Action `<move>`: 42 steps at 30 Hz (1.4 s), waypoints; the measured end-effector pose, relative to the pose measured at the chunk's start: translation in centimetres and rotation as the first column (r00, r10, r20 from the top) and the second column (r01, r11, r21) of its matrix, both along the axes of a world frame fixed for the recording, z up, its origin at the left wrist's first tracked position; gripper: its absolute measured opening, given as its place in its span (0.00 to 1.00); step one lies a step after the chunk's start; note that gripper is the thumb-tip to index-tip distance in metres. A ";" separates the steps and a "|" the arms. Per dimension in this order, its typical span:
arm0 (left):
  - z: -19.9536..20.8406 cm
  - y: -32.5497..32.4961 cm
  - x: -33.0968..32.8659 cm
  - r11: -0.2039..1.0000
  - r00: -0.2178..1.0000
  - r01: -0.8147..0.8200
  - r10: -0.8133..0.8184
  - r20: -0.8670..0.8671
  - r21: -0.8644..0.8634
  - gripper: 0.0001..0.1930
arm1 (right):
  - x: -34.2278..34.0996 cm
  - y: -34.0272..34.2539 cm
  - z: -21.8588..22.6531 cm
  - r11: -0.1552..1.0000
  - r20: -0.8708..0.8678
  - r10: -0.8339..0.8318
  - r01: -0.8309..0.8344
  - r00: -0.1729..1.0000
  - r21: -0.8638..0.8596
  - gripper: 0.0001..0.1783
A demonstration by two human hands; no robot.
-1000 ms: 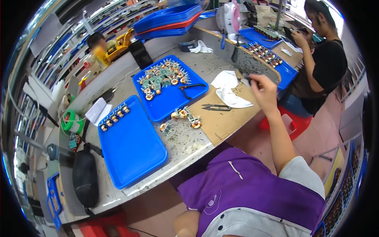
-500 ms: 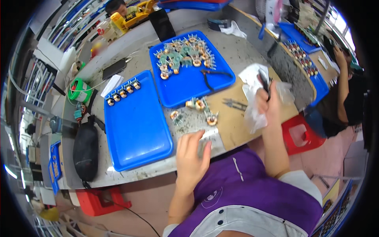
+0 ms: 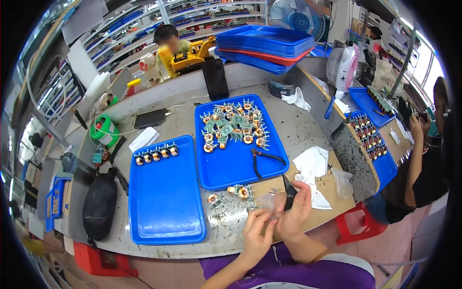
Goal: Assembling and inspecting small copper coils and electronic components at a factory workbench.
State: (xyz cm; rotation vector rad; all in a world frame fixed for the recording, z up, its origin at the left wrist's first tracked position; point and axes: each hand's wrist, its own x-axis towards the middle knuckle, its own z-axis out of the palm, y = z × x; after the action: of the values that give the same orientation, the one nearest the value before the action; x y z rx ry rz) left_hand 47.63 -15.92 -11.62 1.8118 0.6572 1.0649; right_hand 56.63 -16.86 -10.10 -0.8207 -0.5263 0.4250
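R hand (image 3: 297,207) grips dark tool (image 3: 289,191), tip away, nr tabletop's (image 3: 224,237) front edge; L hand (image 3: 257,230) bunched alongside, can't tell if gripping. Coils (image 3: 156,154) line blue tray's (image 3: 166,202) far edge, prob. for order.

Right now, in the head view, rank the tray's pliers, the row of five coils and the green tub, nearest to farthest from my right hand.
From your right hand:
1. Pliers, ahead, slightly left, middle blue tray.
2. Row of five coils, in the left blue tray.
3. Green tub, far left, beyond that tray.
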 end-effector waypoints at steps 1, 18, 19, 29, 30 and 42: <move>-0.2 0.1 -0.2 0.997 0.999 -0.039 0.040 -0.008 0.074 0.09 | -0.3 0.2 -0.4 0.999 0.050 0.008 -0.007 0.999 -0.034 0.17; -1.6 2.0 7.2 0.919 0.839 -0.127 0.301 -0.454 0.374 0.13 | 14.1 -0.9 -1.9 0.998 -0.332 -0.024 0.040 0.943 0.040 0.18; -1.5 2.1 7.7 0.908 0.799 -0.127 0.333 -0.501 0.400 0.15 | 14.2 -1.0 -2.0 0.998 -0.329 -0.021 0.039 0.944 0.047 0.18; -0.4 3.6 10.3 0.920 0.717 -0.126 0.343 -0.606 0.371 0.18 | 16.2 0.1 -2.2 0.984 -0.437 0.158 -0.105 0.886 0.143 0.20; -0.3 3.7 10.1 0.921 0.720 -0.121 0.338 -0.607 0.369 0.18 | 16.5 0.0 -2.3 0.985 -0.436 0.152 -0.100 0.887 0.141 0.20; 3.2 3.5 2.2 0.497 0.978 0.176 0.012 0.209 -0.850 0.08 | 19.2 0.4 -3.4 0.919 -0.659 0.393 -0.296 0.641 0.261 0.24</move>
State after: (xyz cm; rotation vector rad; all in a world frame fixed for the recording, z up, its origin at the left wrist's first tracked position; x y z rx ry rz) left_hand 49.87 -12.45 -8.45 0.8086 0.7860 0.6118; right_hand 75.80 -16.51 -13.52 -0.3636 0.0251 1.0060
